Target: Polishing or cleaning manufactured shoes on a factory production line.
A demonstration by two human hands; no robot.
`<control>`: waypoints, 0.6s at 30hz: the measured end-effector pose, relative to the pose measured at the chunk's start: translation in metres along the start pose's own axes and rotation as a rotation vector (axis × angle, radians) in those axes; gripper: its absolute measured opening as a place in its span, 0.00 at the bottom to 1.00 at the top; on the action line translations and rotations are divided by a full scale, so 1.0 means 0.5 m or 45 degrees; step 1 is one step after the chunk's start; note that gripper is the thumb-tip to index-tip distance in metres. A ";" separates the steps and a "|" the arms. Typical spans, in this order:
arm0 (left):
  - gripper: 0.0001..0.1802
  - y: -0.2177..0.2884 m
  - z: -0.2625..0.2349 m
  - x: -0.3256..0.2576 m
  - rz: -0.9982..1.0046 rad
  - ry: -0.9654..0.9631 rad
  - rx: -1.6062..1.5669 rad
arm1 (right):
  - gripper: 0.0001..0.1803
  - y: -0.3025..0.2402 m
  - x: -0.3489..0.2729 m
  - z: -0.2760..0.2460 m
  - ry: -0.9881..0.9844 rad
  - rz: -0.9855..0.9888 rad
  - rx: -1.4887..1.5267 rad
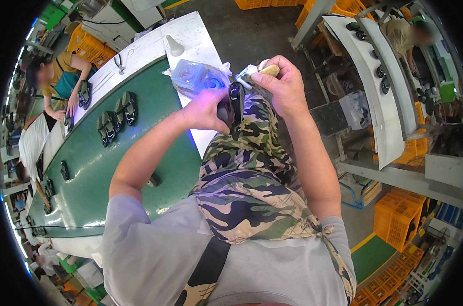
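My left hand (207, 110) is closed around a dark sandal (235, 97), which stands on end above my lap. My right hand (285, 86) pinches a crumpled white and yellowish rag (258, 72) beside the sandal's upper end. Whether the rag touches the sandal, I cannot tell. Just beyond my left hand, a clear plastic container (188, 74) sits in a plastic bag on the white table edge. Camouflage cloth (247, 168) covers my lap.
Several dark sandals (117, 117) lie on the green belt (88, 173) to my left. A pale cone (174, 46) and pliers (119, 64) rest on the white ledge. A co-worker (63, 76) handles sandals across the belt. Orange crates (397, 217) stand to my right.
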State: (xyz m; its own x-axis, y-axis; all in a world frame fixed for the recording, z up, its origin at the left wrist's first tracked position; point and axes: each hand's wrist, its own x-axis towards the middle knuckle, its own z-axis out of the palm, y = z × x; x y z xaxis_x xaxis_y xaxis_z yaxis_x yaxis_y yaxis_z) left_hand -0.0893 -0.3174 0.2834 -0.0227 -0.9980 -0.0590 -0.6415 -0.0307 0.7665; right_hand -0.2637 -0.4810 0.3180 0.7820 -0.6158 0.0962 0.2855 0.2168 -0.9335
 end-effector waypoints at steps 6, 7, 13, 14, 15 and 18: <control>0.46 -0.016 -0.005 -0.010 -0.053 -0.205 -0.606 | 0.11 0.001 0.026 -0.011 -0.133 -0.196 -0.204; 0.46 -0.016 -0.004 -0.013 -0.127 -0.246 -0.797 | 0.11 0.002 0.027 -0.013 -0.179 -0.218 -0.241; 0.42 -0.007 0.014 -0.012 -0.304 -0.193 -1.314 | 0.12 0.020 0.008 -0.026 -0.256 -0.279 -0.449; 0.42 -0.004 0.017 -0.012 -0.313 -0.200 -1.316 | 0.12 0.025 0.001 -0.026 -0.249 -0.272 -0.444; 0.41 -0.002 0.019 -0.011 -0.360 -0.198 -1.423 | 0.12 0.031 -0.004 -0.023 -0.234 -0.259 -0.403; 0.37 -0.016 0.034 -0.006 -0.418 -0.210 -1.577 | 0.12 0.047 -0.025 -0.027 -0.211 -0.247 -0.349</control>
State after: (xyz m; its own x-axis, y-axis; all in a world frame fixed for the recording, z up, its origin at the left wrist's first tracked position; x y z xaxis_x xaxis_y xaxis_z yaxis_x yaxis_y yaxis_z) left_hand -0.0973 -0.3130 0.2666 -0.1509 -0.9182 -0.3663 0.4974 -0.3907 0.7746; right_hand -0.2742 -0.4786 0.2900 0.8135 -0.4895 0.3139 0.2956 -0.1168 -0.9482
